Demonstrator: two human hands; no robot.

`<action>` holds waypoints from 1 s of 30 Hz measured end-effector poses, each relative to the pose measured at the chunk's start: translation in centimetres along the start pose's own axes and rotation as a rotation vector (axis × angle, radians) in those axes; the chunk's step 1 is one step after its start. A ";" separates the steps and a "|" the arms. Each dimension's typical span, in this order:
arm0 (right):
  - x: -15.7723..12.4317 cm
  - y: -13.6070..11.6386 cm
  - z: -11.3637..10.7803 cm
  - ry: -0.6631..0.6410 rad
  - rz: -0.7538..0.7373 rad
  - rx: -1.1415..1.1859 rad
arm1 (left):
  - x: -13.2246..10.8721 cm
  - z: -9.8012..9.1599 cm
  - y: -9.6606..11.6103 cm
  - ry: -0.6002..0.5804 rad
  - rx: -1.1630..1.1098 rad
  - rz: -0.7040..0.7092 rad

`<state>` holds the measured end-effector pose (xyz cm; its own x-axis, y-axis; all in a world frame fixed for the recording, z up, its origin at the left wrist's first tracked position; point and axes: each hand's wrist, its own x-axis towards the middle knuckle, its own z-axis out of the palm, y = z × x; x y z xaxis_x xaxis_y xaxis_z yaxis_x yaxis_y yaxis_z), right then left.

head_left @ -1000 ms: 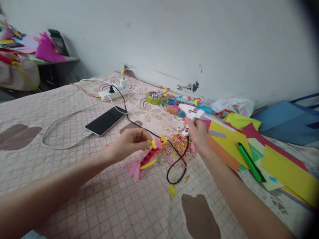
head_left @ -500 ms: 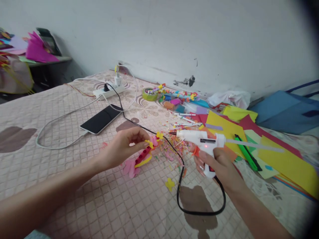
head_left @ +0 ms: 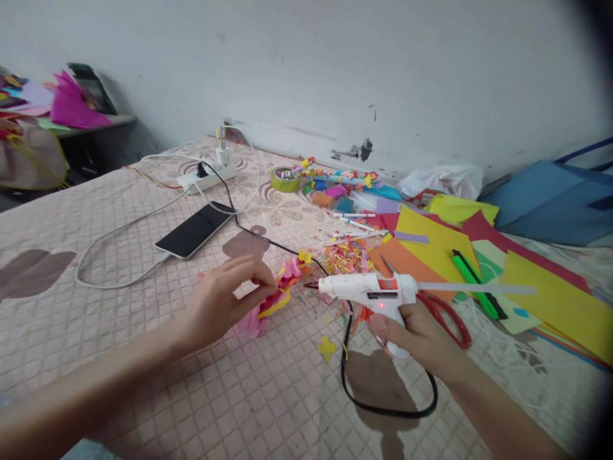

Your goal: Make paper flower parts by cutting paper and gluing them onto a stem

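My left hand [head_left: 224, 299] pinches a small paper craft [head_left: 282, 289] of red, pink and yellow pieces, holding it just above the quilted bed cover [head_left: 143, 268]. My right hand [head_left: 416, 335] grips the handle of a white glue gun [head_left: 371, 289]. Its nozzle points left and sits a few centimetres from the craft. A glue stick pokes out of the gun's back toward the right. The gun's black cord [head_left: 383, 402] loops on the cover below my right hand.
A phone [head_left: 194, 230] on a white cable lies left of centre, with a power strip [head_left: 207, 177] behind it. Red-handled scissors [head_left: 445, 316], a green marker [head_left: 472, 276] and coloured paper sheets [head_left: 541, 294] lie on the right. Tape roll [head_left: 284, 179] and paper scraps sit near the wall.
My right hand picked up the glue gun from near the paper sheets and brought it down and left, nozzle toward the craft. My left hand lowered the craft slightly.
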<state>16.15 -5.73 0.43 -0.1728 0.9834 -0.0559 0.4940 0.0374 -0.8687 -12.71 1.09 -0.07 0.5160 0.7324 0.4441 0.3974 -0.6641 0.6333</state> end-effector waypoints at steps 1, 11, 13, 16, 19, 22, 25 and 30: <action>-0.1 -0.1 0.1 -0.016 0.007 0.003 | -0.1 0.1 0.0 0.015 0.030 0.094; -0.8 -1.7 0.2 -0.098 -0.080 -0.128 | -0.5 0.2 -1.0 0.022 0.126 0.551; -0.8 -1.8 0.3 -0.088 -0.103 -0.147 | -0.5 0.2 -1.0 0.019 0.124 0.560; -0.8 -1.9 0.4 -0.092 -0.114 -0.146 | -0.4 0.2 -1.0 0.018 0.122 0.574; -0.7 -2.0 0.5 -0.123 -0.117 -0.120 | -0.4 0.2 -0.9 0.010 0.124 0.585; -0.7 -2.0 0.6 -0.123 -0.129 -0.119 | -0.3 0.2 -0.9 -0.001 0.124 0.591; -0.6 -1.9 0.6 -0.115 -0.154 -0.139 | -0.3 0.2 -0.9 -0.006 0.124 0.597; -0.6 -1.6 0.8 -0.093 -0.194 -0.153 | -0.3 0.2 -1.0 -0.012 0.124 0.597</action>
<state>14.79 -6.50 1.48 -0.3506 0.9350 0.0533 0.5660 0.2569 -0.7834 -13.12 1.46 -0.97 0.6851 0.2272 0.6921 0.1218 -0.9725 0.1987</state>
